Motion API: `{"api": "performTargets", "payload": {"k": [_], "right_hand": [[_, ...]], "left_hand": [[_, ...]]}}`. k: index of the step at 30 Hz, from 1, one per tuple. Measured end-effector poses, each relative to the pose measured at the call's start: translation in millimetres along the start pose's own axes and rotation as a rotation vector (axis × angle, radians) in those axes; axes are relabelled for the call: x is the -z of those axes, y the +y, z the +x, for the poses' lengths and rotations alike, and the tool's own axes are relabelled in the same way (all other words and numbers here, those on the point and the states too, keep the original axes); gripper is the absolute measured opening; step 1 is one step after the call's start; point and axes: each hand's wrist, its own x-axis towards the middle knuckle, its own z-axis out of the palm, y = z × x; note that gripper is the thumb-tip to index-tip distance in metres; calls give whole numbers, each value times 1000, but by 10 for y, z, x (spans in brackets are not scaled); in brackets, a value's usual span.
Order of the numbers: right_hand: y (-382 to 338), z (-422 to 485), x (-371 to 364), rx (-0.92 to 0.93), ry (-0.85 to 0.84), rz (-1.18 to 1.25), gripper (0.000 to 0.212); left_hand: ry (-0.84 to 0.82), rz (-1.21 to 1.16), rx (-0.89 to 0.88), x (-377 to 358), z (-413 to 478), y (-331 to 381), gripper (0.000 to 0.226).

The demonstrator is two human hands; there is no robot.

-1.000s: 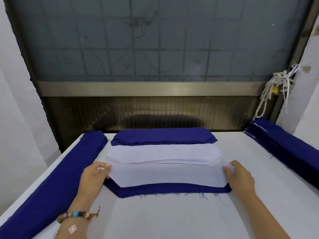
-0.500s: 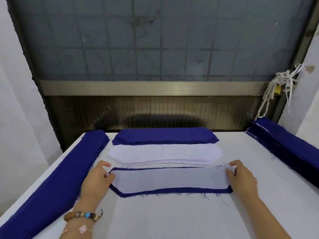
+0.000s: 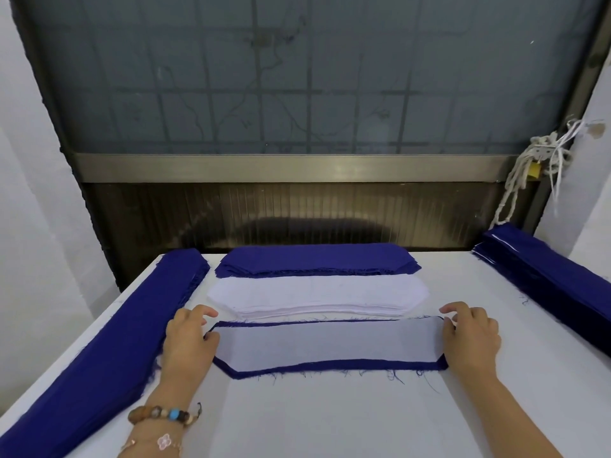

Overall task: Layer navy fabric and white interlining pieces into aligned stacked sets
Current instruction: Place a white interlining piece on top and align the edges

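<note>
White interlining piece flat on navy piece, front-centre of table. Navy margin wide at near edge, thin at far edge.
Left hand at left tip: thumb touching, fingers loose.
Right hand curled over right end; pinch or touch, cannot tell.
Risk: a lifting hand drags the light interlining askew; frayed threads snag.
White stack just behind; long navy bundle close on left. Open room only toward person.

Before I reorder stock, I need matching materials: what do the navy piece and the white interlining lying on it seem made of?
Navy piece: looks like matte woven cloth; loose threads fray from its near edge. White interlining: seemingly a thin, matte, slightly sheer sheet, perhaps nonwoven; the navy tints it greyish and its edges look clean.
</note>
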Motion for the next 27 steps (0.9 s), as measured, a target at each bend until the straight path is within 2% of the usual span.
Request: {"api": "performTargets", "payload": {"k": [4, 11, 15, 19, 23, 25, 27], "right_hand": [[-56, 45, -17, 88, 27, -26, 17], [-322, 359, -175, 194, -118, 30, 26], [-452, 475, -379, 173, -185, 57, 27], [-475, 533, -509, 119, -130, 100, 24], [-499, 554, -546, 96, -103, 54, 26], [-516, 553, -548, 94, -83, 32, 22], [-524, 550, -550, 93, -72, 14, 17]], "left_hand": [[12, 37, -41, -65, 11, 44, 23], [53, -2, -43, -126, 376, 189, 30], [80, 10, -6, -293, 511, 367, 27], [147, 62, -12, -448, 543, 382, 16], [179, 18, -10, -486, 618, 295, 10], [167, 30, 16, -505, 651, 249, 22], [109, 80, 90, -516, 687, 218, 48]]}}
